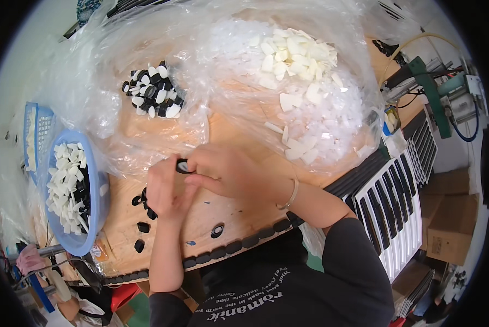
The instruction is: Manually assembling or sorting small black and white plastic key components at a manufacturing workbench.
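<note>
A small black oval piece with a pale centre [183, 166] is pinched between my two hands over the wooden table. My left hand [167, 186] grips its left side with bent fingers, and my right hand [228, 170] closes on its right side with thumb and fingertips. The fingers hide part of it. Several small black pieces [143, 226] lie on the table beside my left hand, some partly under it. A black oval piece with a light middle [217, 230] rests by itself near the table's front edge.
Clear plastic sheeting [102, 60] covers the table's back, under a heap of black-and-white pieces [154, 91] and a pile of cream-white flakes [299, 57]. A blue basin [100, 196] of white and black parts stands left. A keyboard-like panel [389, 210] sits right.
</note>
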A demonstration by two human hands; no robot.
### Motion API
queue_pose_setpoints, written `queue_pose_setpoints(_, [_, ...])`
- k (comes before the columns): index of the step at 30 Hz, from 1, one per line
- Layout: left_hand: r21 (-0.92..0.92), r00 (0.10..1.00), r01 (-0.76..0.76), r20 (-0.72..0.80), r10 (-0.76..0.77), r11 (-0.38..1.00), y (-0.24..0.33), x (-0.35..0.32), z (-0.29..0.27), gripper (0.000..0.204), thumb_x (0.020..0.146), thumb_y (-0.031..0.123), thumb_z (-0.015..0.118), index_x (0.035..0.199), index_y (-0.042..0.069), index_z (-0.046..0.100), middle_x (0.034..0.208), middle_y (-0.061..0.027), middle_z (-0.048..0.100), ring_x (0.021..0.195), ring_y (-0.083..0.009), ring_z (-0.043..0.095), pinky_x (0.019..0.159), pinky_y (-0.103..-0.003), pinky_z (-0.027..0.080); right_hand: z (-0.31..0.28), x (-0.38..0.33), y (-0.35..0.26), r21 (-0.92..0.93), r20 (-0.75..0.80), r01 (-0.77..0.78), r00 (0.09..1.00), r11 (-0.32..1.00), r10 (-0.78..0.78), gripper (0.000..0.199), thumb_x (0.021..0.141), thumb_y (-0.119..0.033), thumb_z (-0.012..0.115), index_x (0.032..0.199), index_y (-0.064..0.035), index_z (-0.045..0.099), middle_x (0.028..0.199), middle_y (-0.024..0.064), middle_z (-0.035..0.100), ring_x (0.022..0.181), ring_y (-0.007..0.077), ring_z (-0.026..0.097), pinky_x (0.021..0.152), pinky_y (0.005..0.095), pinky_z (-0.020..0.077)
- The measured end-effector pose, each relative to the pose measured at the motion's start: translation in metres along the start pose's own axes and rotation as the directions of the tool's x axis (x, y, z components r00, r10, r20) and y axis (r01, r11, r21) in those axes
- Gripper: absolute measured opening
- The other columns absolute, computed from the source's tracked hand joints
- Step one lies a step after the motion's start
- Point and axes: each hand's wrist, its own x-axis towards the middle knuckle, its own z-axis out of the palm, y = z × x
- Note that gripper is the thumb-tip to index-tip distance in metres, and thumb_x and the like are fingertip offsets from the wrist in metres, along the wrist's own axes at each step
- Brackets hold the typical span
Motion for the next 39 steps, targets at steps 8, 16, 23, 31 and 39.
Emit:
queue_pose_setpoints(8, [-0.354,0.905,0.354,-0.105,-0.413,0.866,-0.016,-0.005,-0.023,0.052,0.075,-0.012,0.059,0.126,-0.009,0.051,0.109,-0.0174,0.062,0.102,-0.022,0.059,0.095,-0.033,0.043,-0.151,0.004,0.049,-0.014,-0.494,-0.3,0.832,0.954,0.254,0.007,0.087,-0.004,0.063,0.092,0.0008,0.066,0.087,0.0034,0.068,0.076,0.0078,0.06,0.069,0.0216,0.0486])
queue_pose_setpoints(16, [-0.227,0.959,0.25,-0.074,-0.273,0.941,-0.017,0.002,-0.031,0.049,0.071,-0.007,0.064,0.119,-0.009,0.056,0.105,-0.0167,0.063,0.099,-0.0264,0.058,0.093,-0.037,0.042,-0.165,-0.053,0.072,-0.533,-0.264,-0.587,0.8,0.61,0.538,0.014,0.077,0.003,0.064,0.091,0.0016,0.066,0.084,0.0116,0.066,0.07,0.0154,0.062,0.063,0.0272,0.0489])
queue_pose_setpoints(23, [-0.214,0.971,0.191,-0.101,-0.216,0.958,-0.013,0.006,-0.024,0.049,0.061,-0.004,0.069,0.109,-0.003,0.062,0.097,-0.0118,0.066,0.088,-0.0268,0.058,0.079,-0.035,0.046,-0.142,-0.053,0.095,-0.706,-0.166,-0.409,0.889,0.578,0.426,0.012,0.072,0.006,0.06,0.083,0.0014,0.061,0.079,0.0133,0.058,0.082,0.0288,0.061,0.07,0.0346,0.0489])
queue_pose_setpoints(31, [-0.272,0.973,0.166,-0.113,-0.203,0.948,-0.007,0.011,-0.027,0.049,0.061,-0.002,0.067,0.11,-0.006,0.061,0.097,-0.0142,0.067,0.09,-0.0264,0.058,0.085,-0.036,0.043,-0.142,-0.044,0.079,-0.469,-0.099,-0.499,0.849,0.729,0.518,0.009,0.069,0.007,0.057,0.077,0.0027,0.056,0.08,0.0103,0.067,0.06,0.0146,0.057,0.056,0.0273,0.0473])
queue_pose_setpoints(39, [-0.264,0.975,0.149,-0.121,-0.186,0.953,-0.007,0.012,-0.026,0.048,0.057,-0.004,0.07,0.105,-0.004,0.064,0.095,-0.0125,0.067,0.086,-0.0267,0.058,0.076,-0.034,0.047,-0.147,-0.051,0.092,-0.337,-0.091,-0.586,0.799,0.737,0.594,0.013,0.072,0.001,0.062,0.086,0.0027,0.062,0.071,0.0053,0.062,0.062,0.0108,0.058,0.056,0.0255,0.048])
